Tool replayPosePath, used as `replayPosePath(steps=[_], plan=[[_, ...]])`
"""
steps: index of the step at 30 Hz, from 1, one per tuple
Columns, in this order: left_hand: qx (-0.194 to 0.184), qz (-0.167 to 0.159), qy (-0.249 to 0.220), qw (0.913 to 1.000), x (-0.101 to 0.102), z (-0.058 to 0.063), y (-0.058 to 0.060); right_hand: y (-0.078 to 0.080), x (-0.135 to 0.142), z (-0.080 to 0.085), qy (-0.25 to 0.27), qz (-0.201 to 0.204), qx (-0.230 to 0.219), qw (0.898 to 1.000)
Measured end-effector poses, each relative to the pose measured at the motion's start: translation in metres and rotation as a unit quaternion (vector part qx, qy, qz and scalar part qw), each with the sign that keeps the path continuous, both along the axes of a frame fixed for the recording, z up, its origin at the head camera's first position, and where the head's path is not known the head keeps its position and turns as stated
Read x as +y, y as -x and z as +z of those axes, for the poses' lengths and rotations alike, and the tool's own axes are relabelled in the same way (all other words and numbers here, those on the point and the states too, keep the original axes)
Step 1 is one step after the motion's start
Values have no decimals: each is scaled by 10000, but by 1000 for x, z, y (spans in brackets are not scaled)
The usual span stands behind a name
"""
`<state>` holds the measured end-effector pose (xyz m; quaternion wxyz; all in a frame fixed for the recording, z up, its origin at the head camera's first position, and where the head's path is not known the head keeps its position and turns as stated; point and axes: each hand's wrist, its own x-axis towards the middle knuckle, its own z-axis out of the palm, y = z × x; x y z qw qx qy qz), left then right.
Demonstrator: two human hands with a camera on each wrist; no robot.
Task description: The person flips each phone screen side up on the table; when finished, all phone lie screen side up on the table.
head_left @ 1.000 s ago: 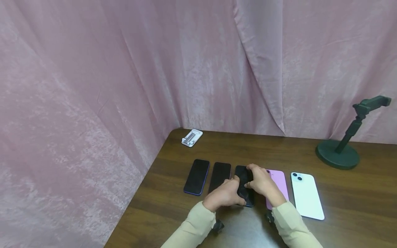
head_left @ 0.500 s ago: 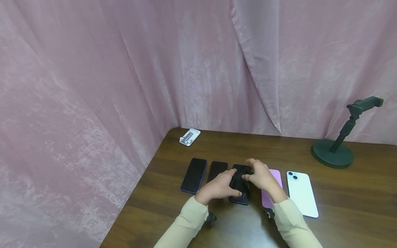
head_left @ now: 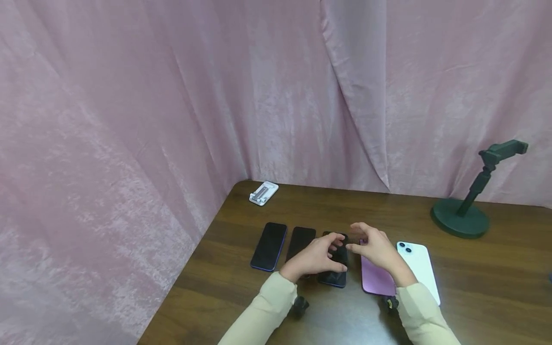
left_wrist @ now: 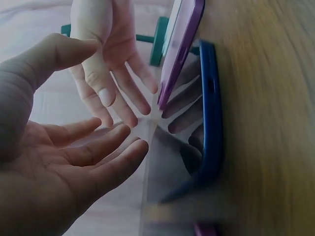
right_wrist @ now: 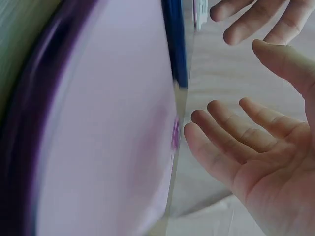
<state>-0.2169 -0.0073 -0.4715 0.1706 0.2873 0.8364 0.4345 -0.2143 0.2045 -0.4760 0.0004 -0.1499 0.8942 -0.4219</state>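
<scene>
A row of phones lies on the wooden table. My left hand (head_left: 314, 258) hovers over the third one, a dark-screened phone (head_left: 332, 279) with a blue edge (left_wrist: 212, 113); its fingers are loosely bent and apart from the glass. Up and to the right, my right hand (head_left: 378, 248) is above the upper part of the purple phone (head_left: 376, 279), which lies back up. Its fingers are spread and hold nothing, as the right wrist view also shows. The purple phone's camera end is mostly covered by this hand. Right of it, a white phone (head_left: 420, 268) lies back up, partly behind the wrist.
Further left lie a black-screened phone (head_left: 268, 247) with a blue-violet edge and another black-screened phone (head_left: 302, 238), partly under my left hand. A white folding stand (head_left: 264, 193) sits near the far left corner. A green round-based stand (head_left: 460, 219) stands at the back right.
My right hand has left the third phone's right side and moved right, over the purple phone. My left hand has come off the third phone. The view has shifted slightly.
</scene>
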Motion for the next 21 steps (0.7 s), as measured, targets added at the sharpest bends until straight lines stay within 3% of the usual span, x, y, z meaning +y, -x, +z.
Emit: replayPosePath(steps=[6, 13, 17, 21], plan=[[142, -202, 252, 9994, 25, -2, 0, -7, 23, 4, -96, -122, -79, 9998], [-2, -147, 253, 9996, 44, -12, -5, -9, 42, 3, -272, -173, -134, 9994], [411, -130, 686, 9967, 51, -14, -8, -8, 48, 0, -557, -130, -174, 9982], [928, -145, 1228, 9880, 59, -14, -11, -7, 55, 0, -705, -77, -122, 9974]])
